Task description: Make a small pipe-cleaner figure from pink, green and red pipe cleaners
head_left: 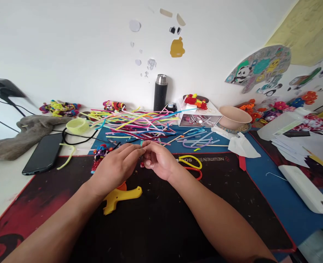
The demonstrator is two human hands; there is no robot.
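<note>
My left hand (119, 163) and my right hand (161, 160) meet above the black mat, fingertips pressed together. Whatever they pinch is mostly hidden; a bit of teal shows at the fingertips and a red bit below them. Close beside my left hand, partly covered by it, lies a colourful fuzzy figure (99, 153). Under my left wrist is a yellow plastic tool (123, 196) with an orange part (122, 186). A yellow pipe cleaner loop (196, 159) and a red pipe cleaner loop (198, 171) lie by my right wrist.
Behind the hands spreads a pile of colourful pipe cleaners (134, 122). A black thermos (160, 93) stands at the wall. To the left are a phone (43, 153) and a green roll (78, 126); to the right, a pink bowl (235, 118) and a white power bank (305, 190).
</note>
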